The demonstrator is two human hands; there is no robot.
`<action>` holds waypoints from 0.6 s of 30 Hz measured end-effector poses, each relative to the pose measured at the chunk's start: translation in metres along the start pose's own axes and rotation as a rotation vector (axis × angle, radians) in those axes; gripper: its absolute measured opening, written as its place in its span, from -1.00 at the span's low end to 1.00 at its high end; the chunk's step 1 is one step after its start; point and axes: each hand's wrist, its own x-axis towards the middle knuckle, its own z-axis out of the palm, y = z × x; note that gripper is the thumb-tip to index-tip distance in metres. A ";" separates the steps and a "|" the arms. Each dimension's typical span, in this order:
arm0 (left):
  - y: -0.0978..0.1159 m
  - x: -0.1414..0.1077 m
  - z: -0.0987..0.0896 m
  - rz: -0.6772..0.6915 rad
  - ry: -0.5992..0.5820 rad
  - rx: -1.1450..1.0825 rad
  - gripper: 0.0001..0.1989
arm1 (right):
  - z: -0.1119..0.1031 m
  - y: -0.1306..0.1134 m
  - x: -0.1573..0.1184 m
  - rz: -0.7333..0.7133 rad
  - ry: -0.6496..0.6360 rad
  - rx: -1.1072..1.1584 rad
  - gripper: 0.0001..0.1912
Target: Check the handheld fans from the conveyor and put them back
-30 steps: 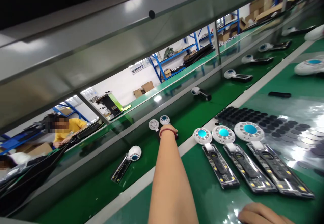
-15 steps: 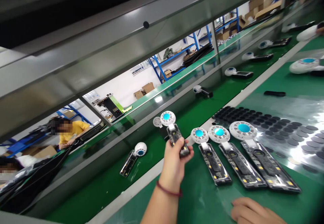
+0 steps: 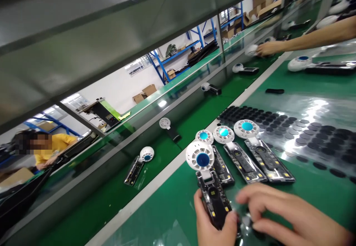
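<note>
My left hand is wrapped round the black handle of a device with a round white head and a blue centre, held over the green tabletop. Just right of it is my right hand, its fingers bent and slightly blurred; a small shiny thing lies under them, too unclear to name. Behind the held device, three similar devices lie side by side: one partly hidden, a middle one and a right one.
Several devices lie on the green conveyor beyond a pale rail. A sheet of black discs is at the right. Another person's hand reaches over the conveyor. A person in yellow sits at far left.
My left hand has brought its device back from the conveyor edge, nearer to me. My right hand has moved up beside it. A co-worker's arm has come in at the upper right.
</note>
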 end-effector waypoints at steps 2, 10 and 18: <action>-0.002 -0.002 0.000 -0.015 0.002 0.039 -0.29 | -0.006 -0.015 0.015 0.080 0.057 -0.003 -0.84; 0.015 -0.008 0.008 -0.066 0.038 0.149 -0.30 | 0.004 -0.025 0.048 0.166 -0.013 0.030 -0.84; 0.028 -0.014 0.013 -0.068 0.079 0.230 -0.31 | 0.010 -0.030 0.055 0.213 -0.114 -0.107 -0.81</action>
